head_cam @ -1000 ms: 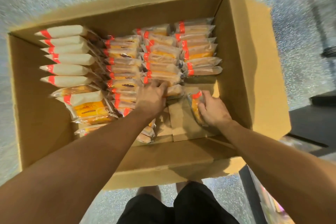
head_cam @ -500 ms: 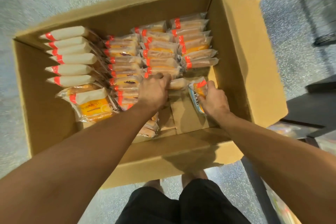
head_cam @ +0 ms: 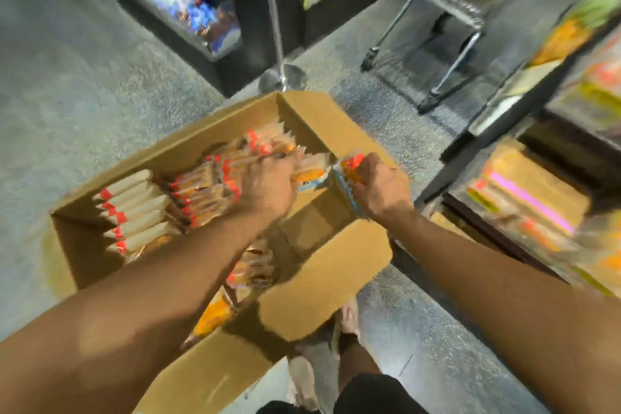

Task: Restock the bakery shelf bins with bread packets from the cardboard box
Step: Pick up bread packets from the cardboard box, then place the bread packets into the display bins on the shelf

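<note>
On the left, the cardboard box (head_cam: 339, 296) is sitting on the floor, and rows of bread packets (head_cam: 201, 195) are standing inside it. The left hand (head_cam: 265, 185) is gripping one packet (head_cam: 311, 170) with curled fingers, above the box. The right hand (head_cam: 381, 186) is pinching another packet (head_cam: 349, 175) near the box's right wall. On the far right, the shelf bins (head_cam: 524, 198) are waiting, though blurred. To do this well, I think each hand should be holding its packet gently, without squeezing the bread.
</note>
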A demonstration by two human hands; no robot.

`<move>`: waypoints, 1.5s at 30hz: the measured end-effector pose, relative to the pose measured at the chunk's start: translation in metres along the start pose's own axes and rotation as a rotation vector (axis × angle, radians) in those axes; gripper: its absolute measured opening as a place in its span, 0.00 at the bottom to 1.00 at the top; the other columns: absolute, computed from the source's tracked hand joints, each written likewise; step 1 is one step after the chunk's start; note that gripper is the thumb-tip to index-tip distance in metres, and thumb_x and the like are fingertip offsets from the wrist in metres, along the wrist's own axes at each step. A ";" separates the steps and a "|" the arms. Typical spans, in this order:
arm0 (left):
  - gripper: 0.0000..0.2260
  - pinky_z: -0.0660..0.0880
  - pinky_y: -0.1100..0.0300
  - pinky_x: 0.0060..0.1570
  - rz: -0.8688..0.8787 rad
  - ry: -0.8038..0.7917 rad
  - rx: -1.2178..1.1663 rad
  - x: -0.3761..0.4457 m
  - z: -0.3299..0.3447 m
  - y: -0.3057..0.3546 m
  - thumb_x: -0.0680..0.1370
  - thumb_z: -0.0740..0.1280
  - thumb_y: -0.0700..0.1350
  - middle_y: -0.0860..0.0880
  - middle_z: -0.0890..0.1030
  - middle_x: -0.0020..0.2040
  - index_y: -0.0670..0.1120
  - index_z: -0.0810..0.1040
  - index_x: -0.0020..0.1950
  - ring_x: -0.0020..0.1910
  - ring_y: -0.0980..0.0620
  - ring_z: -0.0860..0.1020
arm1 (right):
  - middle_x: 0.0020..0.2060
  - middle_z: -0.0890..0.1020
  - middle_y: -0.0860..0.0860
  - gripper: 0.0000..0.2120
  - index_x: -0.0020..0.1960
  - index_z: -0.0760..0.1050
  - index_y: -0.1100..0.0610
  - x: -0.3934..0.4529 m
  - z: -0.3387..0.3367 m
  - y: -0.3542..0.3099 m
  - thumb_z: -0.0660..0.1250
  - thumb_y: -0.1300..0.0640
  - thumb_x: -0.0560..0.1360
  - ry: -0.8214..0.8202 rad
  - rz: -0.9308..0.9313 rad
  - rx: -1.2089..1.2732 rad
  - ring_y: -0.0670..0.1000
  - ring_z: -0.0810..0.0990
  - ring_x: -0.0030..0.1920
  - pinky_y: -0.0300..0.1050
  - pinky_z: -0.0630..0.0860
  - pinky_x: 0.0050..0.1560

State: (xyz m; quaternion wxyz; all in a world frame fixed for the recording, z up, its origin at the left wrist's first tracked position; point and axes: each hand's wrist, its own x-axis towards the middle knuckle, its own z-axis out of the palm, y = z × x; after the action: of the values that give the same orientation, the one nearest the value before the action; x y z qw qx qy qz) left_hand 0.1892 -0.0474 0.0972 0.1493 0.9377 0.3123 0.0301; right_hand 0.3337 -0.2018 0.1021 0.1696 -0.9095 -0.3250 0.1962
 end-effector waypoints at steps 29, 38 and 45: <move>0.14 0.74 0.51 0.52 0.928 0.254 -0.050 -0.151 -0.109 0.758 0.74 0.72 0.54 0.50 0.82 0.52 0.53 0.74 0.55 0.55 0.43 0.78 | 0.57 0.79 0.51 0.21 0.64 0.63 0.51 -0.467 -0.455 0.445 0.65 0.59 0.75 0.895 0.579 -0.464 0.59 0.78 0.57 0.53 0.72 0.50; 0.13 0.73 0.52 0.51 0.960 0.347 -0.210 -0.096 -0.128 0.924 0.75 0.73 0.50 0.46 0.82 0.54 0.50 0.76 0.57 0.56 0.40 0.78 | 0.54 0.77 0.58 0.22 0.65 0.73 0.56 -0.442 -0.574 0.561 0.68 0.64 0.72 1.097 0.428 -0.637 0.64 0.80 0.45 0.50 0.65 0.40; 0.16 0.75 0.47 0.53 1.003 0.362 -0.245 -0.030 -0.131 1.054 0.75 0.72 0.48 0.41 0.81 0.53 0.48 0.74 0.60 0.56 0.37 0.76 | 0.57 0.77 0.57 0.22 0.67 0.71 0.55 -0.397 -0.673 0.639 0.67 0.63 0.73 1.134 0.447 -0.710 0.63 0.78 0.55 0.58 0.71 0.52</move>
State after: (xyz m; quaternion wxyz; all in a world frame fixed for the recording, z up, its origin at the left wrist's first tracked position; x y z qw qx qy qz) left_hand 0.7528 -0.8324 0.5386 0.1686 0.9272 -0.1580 0.2947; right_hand 0.7012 -1.0518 0.5039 -0.0384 -0.9167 -0.0363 -0.3960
